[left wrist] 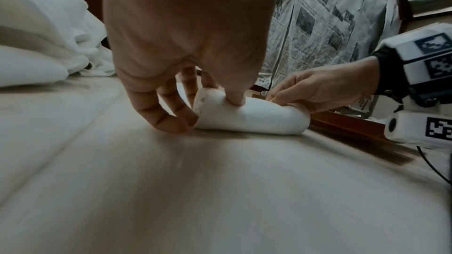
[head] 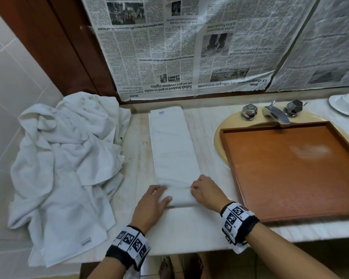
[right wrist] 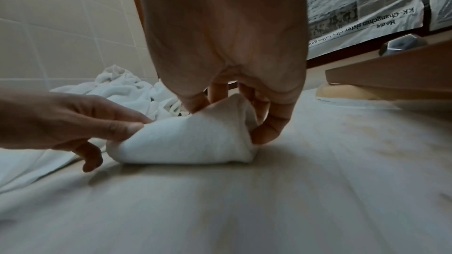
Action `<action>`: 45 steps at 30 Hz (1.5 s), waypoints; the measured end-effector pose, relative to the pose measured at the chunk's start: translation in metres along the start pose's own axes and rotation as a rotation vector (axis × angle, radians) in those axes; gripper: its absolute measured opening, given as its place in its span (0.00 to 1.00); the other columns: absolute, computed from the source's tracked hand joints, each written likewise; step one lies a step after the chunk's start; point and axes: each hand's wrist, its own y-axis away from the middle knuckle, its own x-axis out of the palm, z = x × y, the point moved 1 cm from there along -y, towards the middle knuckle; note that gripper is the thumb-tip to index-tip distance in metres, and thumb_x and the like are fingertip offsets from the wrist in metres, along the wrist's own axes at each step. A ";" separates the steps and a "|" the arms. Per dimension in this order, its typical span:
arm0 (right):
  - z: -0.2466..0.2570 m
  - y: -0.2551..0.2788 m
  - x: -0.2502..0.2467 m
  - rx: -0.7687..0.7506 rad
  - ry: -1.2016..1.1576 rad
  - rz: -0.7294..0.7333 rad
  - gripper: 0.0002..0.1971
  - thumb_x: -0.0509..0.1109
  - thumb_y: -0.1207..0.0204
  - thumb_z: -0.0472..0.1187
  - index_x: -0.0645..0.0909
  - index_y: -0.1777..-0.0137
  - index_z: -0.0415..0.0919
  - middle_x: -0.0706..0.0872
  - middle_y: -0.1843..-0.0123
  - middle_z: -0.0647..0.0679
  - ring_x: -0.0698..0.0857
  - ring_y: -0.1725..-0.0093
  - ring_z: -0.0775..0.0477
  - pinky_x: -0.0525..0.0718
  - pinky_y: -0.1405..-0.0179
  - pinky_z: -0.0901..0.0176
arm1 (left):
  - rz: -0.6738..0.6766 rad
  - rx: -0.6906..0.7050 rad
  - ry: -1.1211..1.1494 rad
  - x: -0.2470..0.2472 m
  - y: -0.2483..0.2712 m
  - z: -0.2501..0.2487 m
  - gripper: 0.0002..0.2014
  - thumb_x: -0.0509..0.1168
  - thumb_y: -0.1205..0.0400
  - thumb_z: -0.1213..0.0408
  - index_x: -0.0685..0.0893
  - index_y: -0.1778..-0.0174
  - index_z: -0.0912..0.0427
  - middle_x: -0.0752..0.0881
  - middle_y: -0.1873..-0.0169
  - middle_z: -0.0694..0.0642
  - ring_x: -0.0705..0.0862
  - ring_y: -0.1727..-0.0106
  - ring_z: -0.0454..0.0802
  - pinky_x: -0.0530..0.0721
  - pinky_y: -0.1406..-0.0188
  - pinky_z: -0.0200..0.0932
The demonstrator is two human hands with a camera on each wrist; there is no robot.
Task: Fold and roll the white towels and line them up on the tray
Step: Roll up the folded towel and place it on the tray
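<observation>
A heap of crumpled white towels [head: 69,162] lies on the marble tabletop [head: 189,228], left of the folded towel [head: 173,146], a long strip running from the wall toward the person. At the strip's near end, where a short roll has formed, the left hand [head: 151,204] grips the roll's left end, fingers [left wrist: 171,121] curled around it and thumb pressed on top. The right hand [head: 206,193] clamps the roll's right end, its fingers [right wrist: 269,128] curled around the edge. Right of the folded towel, apart from it, a wooden tray [head: 236,178] sits over the sink [head: 218,141], below the faucet [head: 276,114]. A white saucer [head: 345,104] stands farther right.
</observation>
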 end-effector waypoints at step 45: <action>-0.004 0.032 0.021 -0.262 0.182 -0.142 0.27 0.80 0.33 0.42 0.79 0.33 0.42 0.82 0.38 0.47 0.84 0.41 0.43 0.88 0.53 0.55 | 0.025 -0.233 0.132 -0.007 0.002 0.002 0.30 0.68 0.19 0.40 0.76 0.27 0.56 0.74 0.36 0.56 0.77 0.39 0.51 0.70 0.41 0.39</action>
